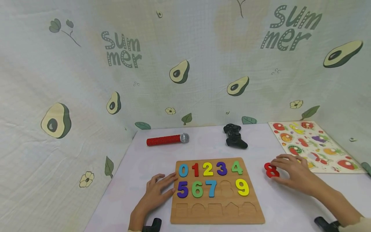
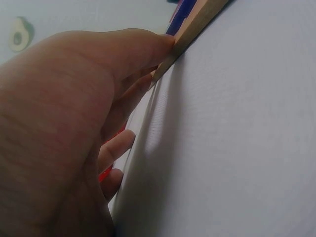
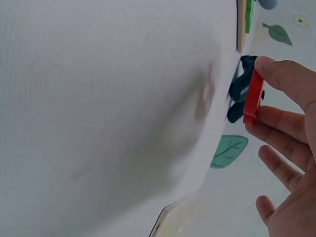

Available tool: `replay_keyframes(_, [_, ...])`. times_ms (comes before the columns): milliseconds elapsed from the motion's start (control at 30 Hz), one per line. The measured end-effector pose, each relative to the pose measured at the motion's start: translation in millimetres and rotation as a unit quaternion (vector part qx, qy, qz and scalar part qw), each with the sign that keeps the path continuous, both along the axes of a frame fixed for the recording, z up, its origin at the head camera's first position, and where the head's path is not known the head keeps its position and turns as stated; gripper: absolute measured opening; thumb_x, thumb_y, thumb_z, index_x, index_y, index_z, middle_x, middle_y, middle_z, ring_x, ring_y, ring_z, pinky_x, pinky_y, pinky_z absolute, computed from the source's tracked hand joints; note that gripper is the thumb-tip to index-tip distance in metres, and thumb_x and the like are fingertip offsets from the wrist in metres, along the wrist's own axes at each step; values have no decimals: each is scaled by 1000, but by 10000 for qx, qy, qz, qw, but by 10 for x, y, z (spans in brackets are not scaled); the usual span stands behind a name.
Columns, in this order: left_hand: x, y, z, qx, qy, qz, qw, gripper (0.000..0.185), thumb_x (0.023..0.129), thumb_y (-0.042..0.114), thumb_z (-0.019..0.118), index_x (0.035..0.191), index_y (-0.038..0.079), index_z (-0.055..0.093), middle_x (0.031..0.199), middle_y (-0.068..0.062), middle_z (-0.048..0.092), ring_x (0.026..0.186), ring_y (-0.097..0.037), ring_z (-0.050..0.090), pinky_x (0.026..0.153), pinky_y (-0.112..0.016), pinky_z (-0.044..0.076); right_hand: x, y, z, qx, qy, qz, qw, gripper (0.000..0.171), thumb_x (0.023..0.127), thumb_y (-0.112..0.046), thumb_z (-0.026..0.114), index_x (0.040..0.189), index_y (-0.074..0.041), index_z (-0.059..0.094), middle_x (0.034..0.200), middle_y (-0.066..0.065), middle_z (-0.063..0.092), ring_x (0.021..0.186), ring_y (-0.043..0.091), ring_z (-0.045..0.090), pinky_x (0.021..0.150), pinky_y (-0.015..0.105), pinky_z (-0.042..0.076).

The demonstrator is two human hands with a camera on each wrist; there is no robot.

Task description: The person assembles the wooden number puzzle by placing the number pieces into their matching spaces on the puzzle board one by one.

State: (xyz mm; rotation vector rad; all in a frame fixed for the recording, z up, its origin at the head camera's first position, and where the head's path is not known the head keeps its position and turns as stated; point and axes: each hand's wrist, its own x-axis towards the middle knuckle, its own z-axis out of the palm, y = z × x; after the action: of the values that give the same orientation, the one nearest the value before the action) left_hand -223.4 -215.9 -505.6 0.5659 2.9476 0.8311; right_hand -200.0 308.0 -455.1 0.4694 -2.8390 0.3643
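right hand: pinches flat red number 8 piece, apparently lifted just off the white table, right of the wooden number puzzle board | left hand: fingers straight, touching board's left edge, gripping nothing | board's 8 recess between 7 and 9

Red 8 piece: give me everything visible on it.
The red 8 is a flat, solid-coloured numeral, with a thin edge in the right wrist view; material looks like painted wood or foam, cannot tell which. It is out of the wooden number board, on the white table to the board's right, while the 8-shaped recess between 7 and 9 sits empty. The right hand pinches it, thumb on one edge, a finger on the other. Whether it is lifted or resting is unclear.
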Motion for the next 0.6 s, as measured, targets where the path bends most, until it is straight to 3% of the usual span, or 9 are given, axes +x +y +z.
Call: replay_keyframes(600, [-23,2,-8,-18,56,-50,10000,49,96,50,61,143,35,57,151,16,46,138,-31,30,105,-63,19,66,-262,34,-91,-39,184,9998,54,68,-37,92,114,-13,75,115,8,68,119,36,44,96,68,20])
